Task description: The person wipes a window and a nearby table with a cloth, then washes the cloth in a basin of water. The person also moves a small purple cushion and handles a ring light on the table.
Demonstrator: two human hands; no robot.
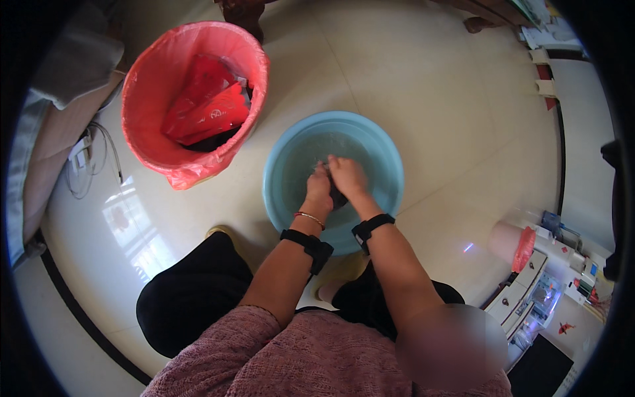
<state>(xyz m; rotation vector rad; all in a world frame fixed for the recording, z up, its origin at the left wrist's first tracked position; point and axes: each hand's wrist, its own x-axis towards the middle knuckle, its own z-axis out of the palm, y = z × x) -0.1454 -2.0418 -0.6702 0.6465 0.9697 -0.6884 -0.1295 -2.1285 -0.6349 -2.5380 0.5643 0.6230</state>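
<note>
A round light-blue plastic basin (333,118) holding water stands on the tiled floor in front of me. Both my hands are inside it, close together near its middle. My left hand (319,188), with a red and pale bracelet at its wrist, is bent around a dark, wet item (338,199). On the right side of that item, my right hand (348,177) curls over it, its fingertips close to those of the left. What the dark item is cannot be told, since the hands cover much of it. Black straps sit around both forearms.
Up and left of the basin stands a bin lined with a red plastic bag (144,119), with red packaging (211,115) inside. Cables and a white power strip (81,154) lie at the left. A pink bin (506,240) and a white drawer cabinet (518,293) are at the right.
</note>
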